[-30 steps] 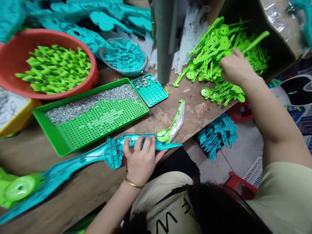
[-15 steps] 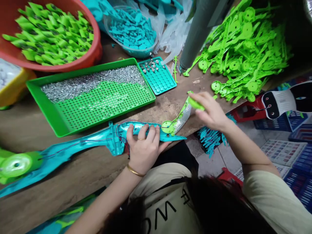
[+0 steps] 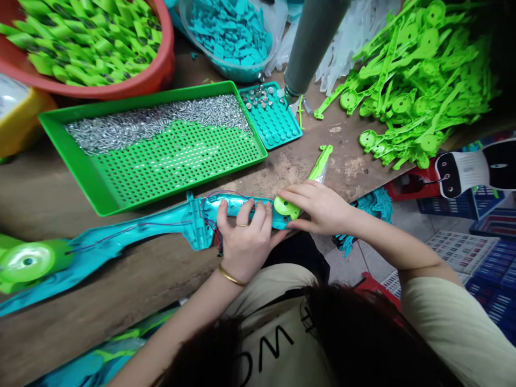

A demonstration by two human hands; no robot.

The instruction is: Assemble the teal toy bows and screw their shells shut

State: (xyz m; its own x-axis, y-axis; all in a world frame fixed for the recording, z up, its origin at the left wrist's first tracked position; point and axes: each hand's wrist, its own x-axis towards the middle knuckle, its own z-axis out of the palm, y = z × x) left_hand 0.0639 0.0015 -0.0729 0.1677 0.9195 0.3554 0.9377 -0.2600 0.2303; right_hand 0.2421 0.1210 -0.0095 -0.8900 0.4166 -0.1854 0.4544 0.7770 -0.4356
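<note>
A long turquoise plastic toy shell [image 3: 137,228] lies along the table's front edge, with thin red and dark wires running inside it. My left hand [image 3: 246,236] is wrapped over its right part, fingers on the far rim and thumb toward me. At the shell's right end sits a lime-green arm piece with a round disc end [image 3: 287,207]. My right hand [image 3: 322,208] closes on this arm piece at the disc, covering its middle. A strip of clear plastic [image 3: 321,174] shows beside its far end. A green round part [image 3: 34,262] sits at the shell's left end.
Beyond the shell stand a green perforated tray [image 3: 177,185] of small metal screws and a turquoise tray [image 3: 278,126] with metal pieces. A grey tool [image 3: 312,48] hangs above. Lime-green arms [image 3: 419,97] are heaped right. Behind are a red tub [image 3: 167,59] and a clear bowl [image 3: 229,70].
My right hand has moved left and toward me, bringing a green piece down over the arm with the clear strip. My left hand stays on the shell. The whole view has shifted slightly.
</note>
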